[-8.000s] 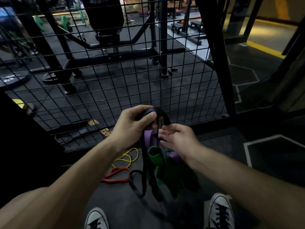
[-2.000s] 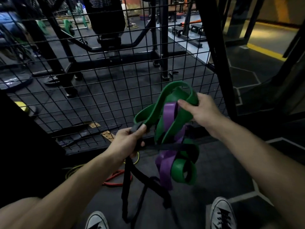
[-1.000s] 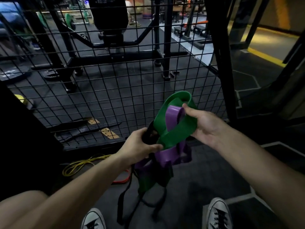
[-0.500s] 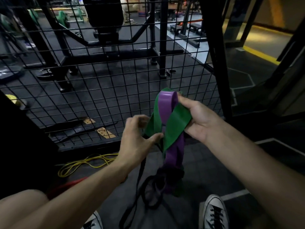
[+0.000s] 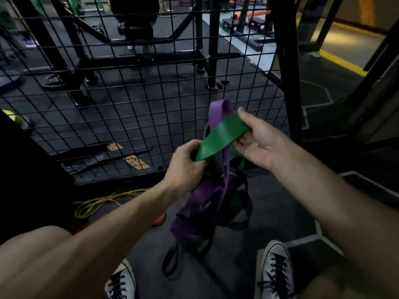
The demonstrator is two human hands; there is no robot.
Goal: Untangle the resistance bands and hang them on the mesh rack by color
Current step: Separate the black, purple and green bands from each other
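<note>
A wide green band point(image 5: 220, 138) stretches flat between my two hands, in front of the black mesh rack point(image 5: 133, 100). My left hand point(image 5: 186, 167) grips its lower end. My right hand point(image 5: 257, 139) pinches its upper end between thumb and fingers. A purple band point(image 5: 218, 114) loops up behind the green one and hangs down in a tangle point(image 5: 213, 201) with more green and a black band point(image 5: 171, 262) that trails to the floor between my shoes.
A thin yellow band point(image 5: 101, 203) and a red band point(image 5: 159, 220) lie on the dark floor at the foot of the rack, left of my left forearm. A thick black upright point(image 5: 287, 83) stands right of the mesh. Gym machines stand beyond the mesh.
My left hand has closed on the green band's lower end, and the band now lies stretched flat between both hands. The purple loop sticks up higher behind it.
</note>
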